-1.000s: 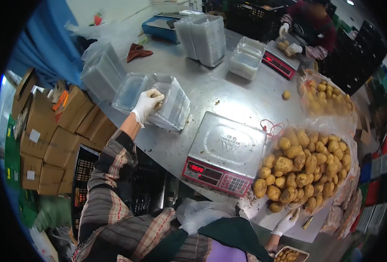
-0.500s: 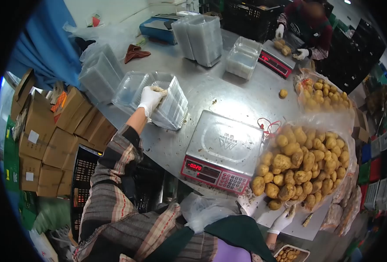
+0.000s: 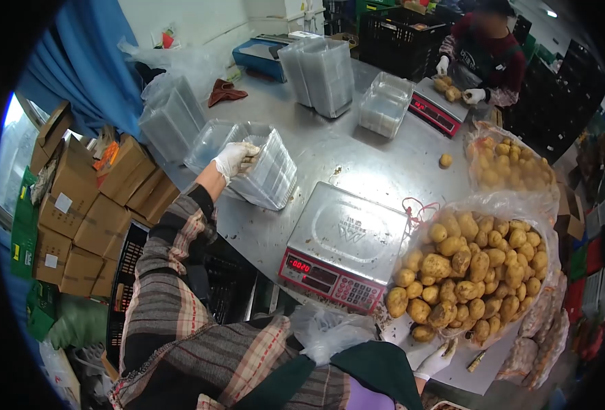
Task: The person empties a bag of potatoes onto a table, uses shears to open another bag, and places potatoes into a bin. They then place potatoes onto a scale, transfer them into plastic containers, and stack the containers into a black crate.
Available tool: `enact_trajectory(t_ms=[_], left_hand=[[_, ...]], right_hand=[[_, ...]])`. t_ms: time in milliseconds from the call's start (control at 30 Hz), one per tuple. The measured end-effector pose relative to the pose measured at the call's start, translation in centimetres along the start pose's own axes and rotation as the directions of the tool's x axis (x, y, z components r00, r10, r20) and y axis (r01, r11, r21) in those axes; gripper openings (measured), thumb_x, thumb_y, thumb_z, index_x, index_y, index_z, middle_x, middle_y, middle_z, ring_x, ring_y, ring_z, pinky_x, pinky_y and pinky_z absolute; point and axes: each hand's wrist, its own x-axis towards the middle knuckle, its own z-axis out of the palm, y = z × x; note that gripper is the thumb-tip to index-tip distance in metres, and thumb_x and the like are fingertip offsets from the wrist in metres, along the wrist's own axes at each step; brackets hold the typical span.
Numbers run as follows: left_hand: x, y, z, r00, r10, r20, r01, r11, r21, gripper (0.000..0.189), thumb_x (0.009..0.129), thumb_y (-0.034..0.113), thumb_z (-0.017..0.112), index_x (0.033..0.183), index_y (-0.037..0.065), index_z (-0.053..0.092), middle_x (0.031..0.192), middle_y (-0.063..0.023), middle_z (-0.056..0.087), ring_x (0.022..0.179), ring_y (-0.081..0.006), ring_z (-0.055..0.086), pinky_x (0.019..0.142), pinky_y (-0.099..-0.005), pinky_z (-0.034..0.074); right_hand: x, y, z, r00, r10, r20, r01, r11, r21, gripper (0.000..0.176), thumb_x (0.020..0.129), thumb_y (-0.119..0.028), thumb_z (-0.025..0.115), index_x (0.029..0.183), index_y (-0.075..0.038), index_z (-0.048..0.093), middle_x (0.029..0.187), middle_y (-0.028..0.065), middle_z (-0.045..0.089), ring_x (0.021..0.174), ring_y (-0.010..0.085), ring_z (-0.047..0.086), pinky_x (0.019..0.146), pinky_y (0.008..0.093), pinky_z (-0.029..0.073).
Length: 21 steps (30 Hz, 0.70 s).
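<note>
On the tabletop [image 3: 330, 150] are two scales [image 3: 350, 229] [image 3: 439, 99], at five and two o'clock; four groups of clear boxes [image 3: 171, 119] [image 3: 271, 174] [image 3: 323, 78] [image 3: 383, 109], from ten to one; one cloth [image 3: 225, 93] at eleven; two open bags [image 3: 476, 199] [image 3: 511, 179] toward three and four; one loose potato [image 3: 446, 160] toward two.

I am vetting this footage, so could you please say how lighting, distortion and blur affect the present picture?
Head view: white glare on the silver metal table, yet the red scale digits are legible; head view: wide-angle distortion inside a black rounded border; head view: reflections on the clear rectangular plastic trays; head view: the co-worker's head is blurred.
</note>
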Motion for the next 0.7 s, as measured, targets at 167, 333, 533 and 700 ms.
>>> enact_trajectory(t_ms=[167, 333, 533, 700], left_hand=[[0.6, 0.1, 0.0, 0.994, 0.049, -0.093, -0.035, 0.988, 0.151, 0.008, 0.089, 0.011, 0.056, 0.085, 0.005, 0.059, 0.068, -0.0095, 0.063, 0.052, -0.0220, 0.058, 0.044, -0.0369, 0.045], [-0.4, -0.1, 3.1, 0.804, 0.582, -0.125, -0.035, 0.257, 0.966, 0.043, 0.097, 0.025, 0.035, 0.128, -0.003, 0.042, 0.095, -0.0302, 0.063, 0.093, -0.0450, 0.060, 0.084, -0.0497, 0.046], [3.9, -1.2, -3.1, 0.864, 0.372, -0.340, -0.138, 0.824, 0.550, 0.018, 0.086, 0.010, 0.054, 0.100, 0.004, 0.061, 0.075, -0.0050, 0.060, 0.062, -0.0173, 0.057, 0.054, -0.0299, 0.046], [-5.5, 3.6, 4.0, 0.098, 0.936, -0.338, -0.476, 0.343, 0.810, 0.028, 0.092, 0.011, 0.050, 0.116, 0.000, 0.060, 0.108, -0.0114, 0.066, 0.094, -0.0200, 0.062, 0.085, -0.0317, 0.047]], right_hand=[[0.8, -0.6, -0.4, 1.000, 0.017, -0.020, -0.018, 0.999, -0.037, 0.035, 0.094, -0.007, 0.049, 0.124, 0.011, 0.051, 0.127, 0.0229, 0.055, 0.115, 0.0307, 0.054, 0.099, 0.0374, 0.040], [0.9, 0.2, -0.5, 0.998, 0.049, 0.027, -0.050, 0.997, 0.061, 0.035, 0.095, -0.007, 0.048, 0.127, 0.008, 0.050, 0.127, 0.0191, 0.056, 0.113, 0.0267, 0.055, 0.098, 0.0358, 0.042], [-0.4, 1.9, -0.8, 0.994, 0.102, -0.033, -0.097, 0.988, 0.120, 0.033, 0.096, -0.008, 0.052, 0.127, 0.004, 0.053, 0.121, 0.0124, 0.060, 0.109, 0.0192, 0.056, 0.093, 0.0286, 0.044], [-1.4, 0.2, -0.8, 0.984, 0.178, -0.004, -0.175, 0.970, 0.168, 0.033, 0.095, -0.003, 0.049, 0.127, 0.006, 0.051, 0.122, 0.0158, 0.059, 0.112, 0.0217, 0.057, 0.097, 0.0310, 0.044]])
